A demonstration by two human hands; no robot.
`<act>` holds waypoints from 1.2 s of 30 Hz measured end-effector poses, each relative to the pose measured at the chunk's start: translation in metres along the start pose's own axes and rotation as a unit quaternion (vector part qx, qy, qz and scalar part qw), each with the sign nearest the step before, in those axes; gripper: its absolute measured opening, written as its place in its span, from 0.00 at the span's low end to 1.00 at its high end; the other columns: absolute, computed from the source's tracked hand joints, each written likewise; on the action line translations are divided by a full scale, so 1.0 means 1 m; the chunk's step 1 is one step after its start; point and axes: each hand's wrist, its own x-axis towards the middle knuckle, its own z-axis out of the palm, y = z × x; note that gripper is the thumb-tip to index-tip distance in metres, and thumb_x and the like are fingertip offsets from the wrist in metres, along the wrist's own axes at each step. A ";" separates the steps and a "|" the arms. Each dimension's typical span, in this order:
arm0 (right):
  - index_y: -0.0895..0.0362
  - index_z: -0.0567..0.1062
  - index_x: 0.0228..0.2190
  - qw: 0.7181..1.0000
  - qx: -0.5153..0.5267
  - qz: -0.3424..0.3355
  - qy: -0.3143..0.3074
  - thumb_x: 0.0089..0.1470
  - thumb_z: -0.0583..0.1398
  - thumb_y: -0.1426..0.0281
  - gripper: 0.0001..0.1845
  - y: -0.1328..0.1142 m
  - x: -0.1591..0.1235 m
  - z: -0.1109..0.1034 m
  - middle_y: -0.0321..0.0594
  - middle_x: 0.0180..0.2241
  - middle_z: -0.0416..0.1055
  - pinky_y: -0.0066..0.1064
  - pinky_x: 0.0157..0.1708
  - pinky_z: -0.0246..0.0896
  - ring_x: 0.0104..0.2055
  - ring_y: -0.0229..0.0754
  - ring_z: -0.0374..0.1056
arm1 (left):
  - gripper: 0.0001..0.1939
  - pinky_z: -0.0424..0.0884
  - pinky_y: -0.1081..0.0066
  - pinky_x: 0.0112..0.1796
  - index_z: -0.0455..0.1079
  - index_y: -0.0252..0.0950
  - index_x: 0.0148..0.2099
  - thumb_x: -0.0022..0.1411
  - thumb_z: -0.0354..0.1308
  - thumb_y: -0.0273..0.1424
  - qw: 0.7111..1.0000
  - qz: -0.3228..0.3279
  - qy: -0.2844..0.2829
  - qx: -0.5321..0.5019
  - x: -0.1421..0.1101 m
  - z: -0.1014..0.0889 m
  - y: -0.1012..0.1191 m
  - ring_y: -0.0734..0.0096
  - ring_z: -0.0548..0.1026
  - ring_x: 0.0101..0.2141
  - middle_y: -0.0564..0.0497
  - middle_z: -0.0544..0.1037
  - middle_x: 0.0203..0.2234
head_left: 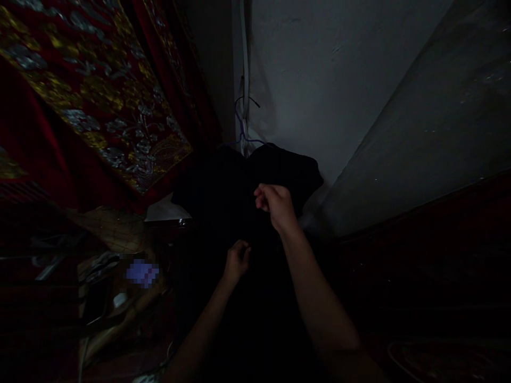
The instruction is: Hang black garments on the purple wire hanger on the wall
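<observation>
A black garment (279, 167) hangs by its shoulders from a thin purple hanger (241, 130) in front of me. Against the dark cloth, low in the middle, my left hand (238, 259) is closed in a pinch, seemingly on a bit of the garment. Higher and to the right is my right hand (276, 203), its fingers curled together in front of the garment's chest. Whatever those right fingers hold, if anything, is too small or dark to make out. Most of the garment's lower part is lost in shadow.
A red cloth (120, 106) with gold and silver decoration hangs at upper left. A hook (254, 101) and a pale strip (244, 48) are by the grey wall (319, 69). At lower left, a cluttered surface holds a blurred bluish item (142, 273).
</observation>
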 end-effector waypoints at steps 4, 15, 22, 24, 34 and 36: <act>0.59 0.71 0.23 0.996 0.004 -0.087 -0.034 0.59 0.56 0.63 0.17 -0.035 0.014 0.022 0.32 0.14 0.64 0.21 0.16 0.45 0.15 0.29 0.57 | 0.05 0.71 0.58 0.48 0.70 0.40 0.37 0.65 0.54 0.32 0.999 0.022 -0.022 0.015 0.028 -0.022 0.006 0.56 0.75 0.41 0.43 0.76 0.36; 0.58 0.73 0.23 0.979 -0.100 -0.167 -0.062 0.61 0.56 0.62 0.18 -0.031 0.006 0.009 0.31 0.13 0.65 0.23 0.19 0.52 0.15 0.31 0.60 | 0.09 0.69 0.68 0.42 0.72 0.36 0.48 0.71 0.52 0.30 0.903 0.385 0.151 0.114 0.109 -0.125 0.163 0.69 0.76 0.40 0.48 0.78 0.38; 0.58 0.74 0.22 0.980 -0.100 -0.162 -0.054 0.58 0.57 0.60 0.18 -0.005 0.020 0.009 0.30 0.12 0.63 0.24 0.19 0.53 0.14 0.32 0.59 | 0.07 0.62 0.61 0.46 0.72 0.37 0.39 0.69 0.55 0.32 0.874 0.357 0.218 0.246 0.113 -0.128 0.161 0.64 0.75 0.37 0.50 0.79 0.33; 0.58 0.73 0.21 0.984 -0.077 -0.151 -0.046 0.56 0.57 0.61 0.17 -0.006 0.017 0.013 0.30 0.12 0.62 0.24 0.18 0.52 0.14 0.32 0.59 | 0.07 0.61 0.61 0.46 0.71 0.37 0.38 0.69 0.55 0.31 0.882 0.340 0.227 0.235 0.110 -0.127 0.159 0.64 0.75 0.37 0.50 0.79 0.32; 0.57 0.71 0.17 0.999 -0.032 -0.037 0.010 0.50 0.56 0.62 0.16 0.033 0.027 0.015 0.31 0.11 0.61 0.24 0.15 0.44 0.13 0.31 0.55 | 0.10 0.63 0.64 0.47 0.71 0.37 0.36 0.69 0.56 0.36 0.896 0.353 0.254 0.089 0.109 -0.138 0.184 0.67 0.74 0.38 0.52 0.76 0.32; 0.57 0.72 0.17 0.998 -0.055 0.001 0.000 0.49 0.56 0.62 0.16 0.061 0.020 0.012 0.32 0.10 0.60 0.25 0.16 0.46 0.13 0.32 0.55 | 0.09 0.64 0.67 0.47 0.70 0.37 0.36 0.67 0.59 0.37 0.892 0.306 0.327 -0.056 0.112 -0.157 0.170 0.69 0.73 0.40 0.53 0.75 0.33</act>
